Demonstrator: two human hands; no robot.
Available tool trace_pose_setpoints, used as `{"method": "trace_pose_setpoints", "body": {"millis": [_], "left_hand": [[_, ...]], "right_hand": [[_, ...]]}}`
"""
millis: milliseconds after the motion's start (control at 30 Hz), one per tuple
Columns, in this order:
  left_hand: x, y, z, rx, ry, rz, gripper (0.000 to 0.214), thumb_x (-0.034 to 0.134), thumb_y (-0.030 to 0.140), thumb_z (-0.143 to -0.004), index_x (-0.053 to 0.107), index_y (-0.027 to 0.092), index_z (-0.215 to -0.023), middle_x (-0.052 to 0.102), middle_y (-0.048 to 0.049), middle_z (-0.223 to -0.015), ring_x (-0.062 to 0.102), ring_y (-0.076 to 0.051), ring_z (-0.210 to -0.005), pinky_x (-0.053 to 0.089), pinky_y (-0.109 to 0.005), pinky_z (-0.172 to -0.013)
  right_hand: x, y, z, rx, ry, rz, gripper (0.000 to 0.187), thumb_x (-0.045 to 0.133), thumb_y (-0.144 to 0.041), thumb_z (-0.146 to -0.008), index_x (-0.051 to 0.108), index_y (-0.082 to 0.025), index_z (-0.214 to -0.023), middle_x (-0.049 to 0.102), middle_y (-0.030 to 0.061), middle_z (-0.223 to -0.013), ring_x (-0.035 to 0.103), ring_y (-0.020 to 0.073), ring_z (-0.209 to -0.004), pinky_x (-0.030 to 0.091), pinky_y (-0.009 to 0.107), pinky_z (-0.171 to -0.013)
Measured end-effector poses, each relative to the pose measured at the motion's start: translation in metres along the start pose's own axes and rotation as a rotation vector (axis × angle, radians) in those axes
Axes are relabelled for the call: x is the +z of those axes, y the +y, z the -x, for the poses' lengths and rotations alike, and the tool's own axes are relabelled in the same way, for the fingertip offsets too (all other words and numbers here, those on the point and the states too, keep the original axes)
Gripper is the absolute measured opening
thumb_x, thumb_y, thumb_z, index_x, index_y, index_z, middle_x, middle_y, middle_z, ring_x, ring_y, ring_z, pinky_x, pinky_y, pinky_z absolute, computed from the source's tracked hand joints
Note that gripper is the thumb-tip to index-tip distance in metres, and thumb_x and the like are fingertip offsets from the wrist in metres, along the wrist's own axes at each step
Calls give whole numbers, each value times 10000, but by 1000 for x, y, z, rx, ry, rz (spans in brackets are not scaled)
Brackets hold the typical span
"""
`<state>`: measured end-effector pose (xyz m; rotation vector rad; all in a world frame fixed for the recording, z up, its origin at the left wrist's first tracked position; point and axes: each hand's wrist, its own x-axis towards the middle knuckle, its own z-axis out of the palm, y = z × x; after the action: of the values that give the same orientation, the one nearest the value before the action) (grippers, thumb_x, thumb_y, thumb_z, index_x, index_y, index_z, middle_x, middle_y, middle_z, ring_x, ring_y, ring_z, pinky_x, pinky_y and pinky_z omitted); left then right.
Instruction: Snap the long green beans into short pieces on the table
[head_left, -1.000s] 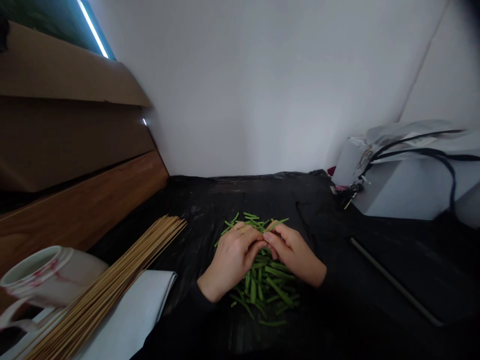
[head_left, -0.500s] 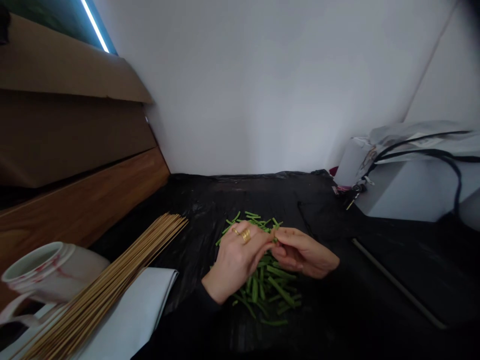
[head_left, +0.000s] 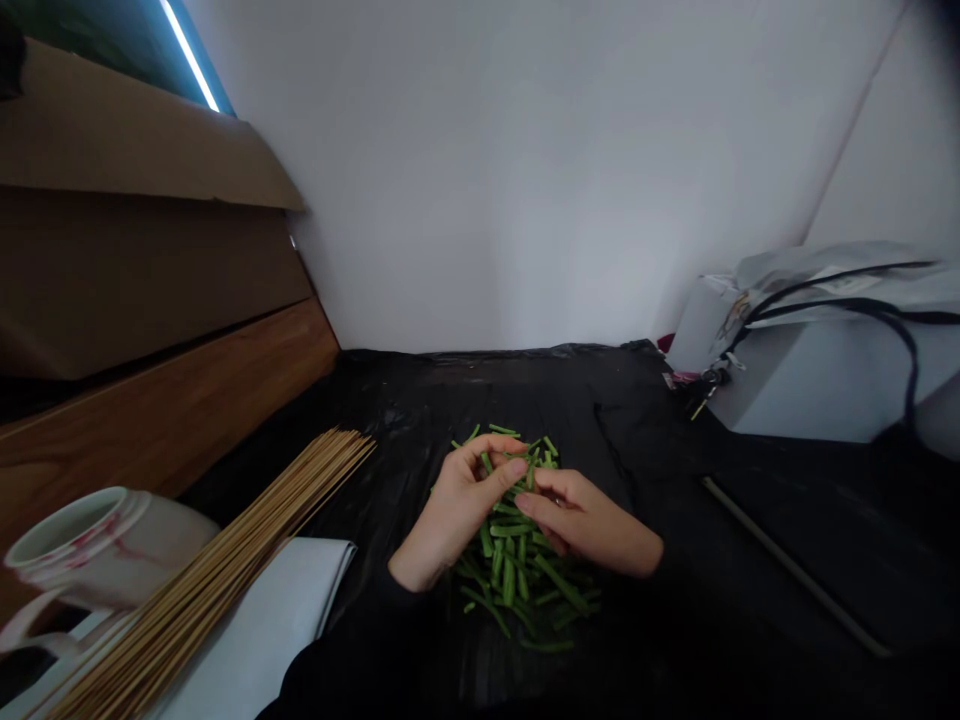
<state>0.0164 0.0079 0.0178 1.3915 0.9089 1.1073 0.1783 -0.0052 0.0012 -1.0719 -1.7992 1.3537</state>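
A pile of cut green bean pieces (head_left: 510, 575) lies on the black plastic sheet, partly hidden by my hands. Over the pile's left side is my left hand (head_left: 461, 500), its thumb and index finger curved and apart with nothing clearly between them. My right hand (head_left: 592, 525) comes in from the right, thumb and fingers pinched on a short green bean piece (head_left: 531, 473) that points upward. The fingertips of both hands are close together, just above the heap.
Left of the pile, a bundle of thin wooden sticks (head_left: 247, 545) rests across folded white paper (head_left: 289, 600) beside a tilted mug (head_left: 135, 545). A cardboard box (head_left: 135, 270) stands behind them. At right are a white box with dark straps (head_left: 810, 375) and a thin dark strip (head_left: 795, 565).
My left hand has turned, so its thumb now shows and its fingers have spread apart. My right hand has shifted slightly left and rolled, with its thumb now on top.
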Motion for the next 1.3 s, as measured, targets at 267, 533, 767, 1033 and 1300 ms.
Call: {"method": "trace_pose_setpoints", "body": {"millis": [267,533,767,1033,1300], "left_hand": [[-3,0,-2,169,37,-321,130,687,246,-782,708,142,-706,654,-30,-703,570,-149,-691,429,-262,-670],[-4,-1,-1,317,54,-668,144,647,195,-818,675,167,-679,625,-3,-671,557,-143,-674,399,-258,-669],[-3,-2,-1,346,26,-717,162,623,183,-827,660,171,-670,636,-13,-693,568,-159,-698,407,-272,-683],[-7,-1,0,398,-70,-799,167,570,225,-889,658,179,-755,615,-36,-769,574,-179,-764,417,-280,-703],[-5,-3,0,427,-90,-683,183,588,244,-886,618,167,-723,553,-13,-718,525,-154,-716,385,-258,-674]], "right_hand": [[2,1,1,-129,102,256,267,565,-305,-864,480,-187,-640,440,-56,-546,432,92,-499,328,226,-473],[-5,11,2,-614,496,748,336,358,-135,-966,498,-161,-1271,640,98,-1059,619,185,-944,489,306,-822],[-5,17,1,-705,440,1302,302,365,-124,-965,553,-58,-1192,659,140,-924,620,232,-838,489,332,-723],[-3,13,-1,-507,334,1272,208,389,-69,-909,559,-166,-837,571,55,-742,545,194,-652,354,309,-559],[-3,4,0,-320,332,552,218,331,-185,-947,440,-216,-761,506,-18,-669,507,138,-614,348,263,-595]]}}
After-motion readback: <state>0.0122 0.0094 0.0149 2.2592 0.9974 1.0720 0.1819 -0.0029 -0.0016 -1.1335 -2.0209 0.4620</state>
